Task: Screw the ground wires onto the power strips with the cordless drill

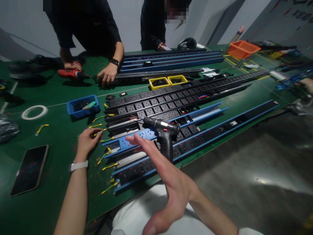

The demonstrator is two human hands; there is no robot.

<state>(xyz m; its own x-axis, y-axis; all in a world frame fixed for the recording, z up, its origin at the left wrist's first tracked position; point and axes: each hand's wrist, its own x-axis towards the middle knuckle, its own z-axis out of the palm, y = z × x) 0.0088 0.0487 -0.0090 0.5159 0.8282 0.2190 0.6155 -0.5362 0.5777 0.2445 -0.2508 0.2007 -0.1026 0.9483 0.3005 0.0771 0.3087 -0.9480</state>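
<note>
The right hand (168, 182) hovers low in the centre of the frame, fingers spread and holding nothing, its fingertips pointing up-left toward the drill (164, 130). The drill stands just beyond them on the power strips (171, 107), handle down, barrel lying left to right (this hand is clearly the nearer). The left hand (87, 142), left of centre, pinches a yellow-green wire (99, 133) on the green bench (49, 130). Above it sits a blue tray (83, 106); a phone (30, 169) lies lower left.
</note>
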